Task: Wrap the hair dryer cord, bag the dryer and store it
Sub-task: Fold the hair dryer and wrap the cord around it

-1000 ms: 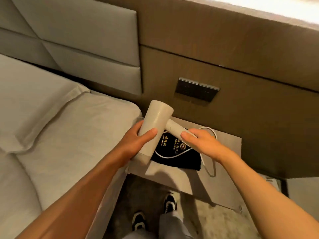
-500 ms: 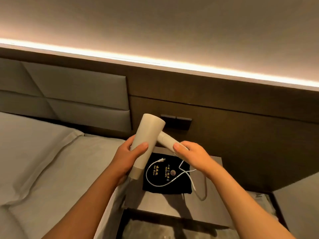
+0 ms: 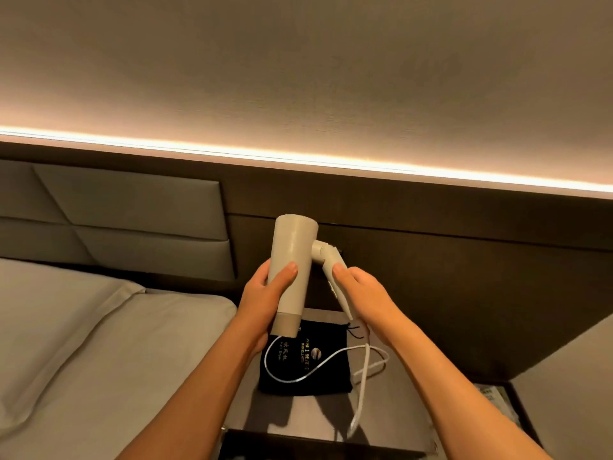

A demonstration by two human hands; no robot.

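Observation:
A cream hair dryer (image 3: 292, 254) is held up in the air above the nightstand, barrel upright. My left hand (image 3: 262, 293) grips the barrel. My right hand (image 3: 361, 293) grips the folding handle, which is angled downward and partly folded toward the barrel. The white cord (image 3: 318, 363) hangs loose from the handle and loops across a black drawstring bag (image 3: 308, 376) with gold print that lies flat on the nightstand (image 3: 398, 406). The plug end is hidden behind the dryer and my left hand.
A bed with grey-white linen (image 3: 99, 343) lies to the left, with a padded headboard (image 3: 132, 207) behind it. A dark wood wall panel (image 3: 431, 254) topped by a lit strip rises behind the nightstand. A printed paper (image 3: 494, 400) sits low at the right.
The view tilted upward. Both hands turned the dryer's barrel more upright, and the handle now folds downward toward it. The cord shifted on the bag.

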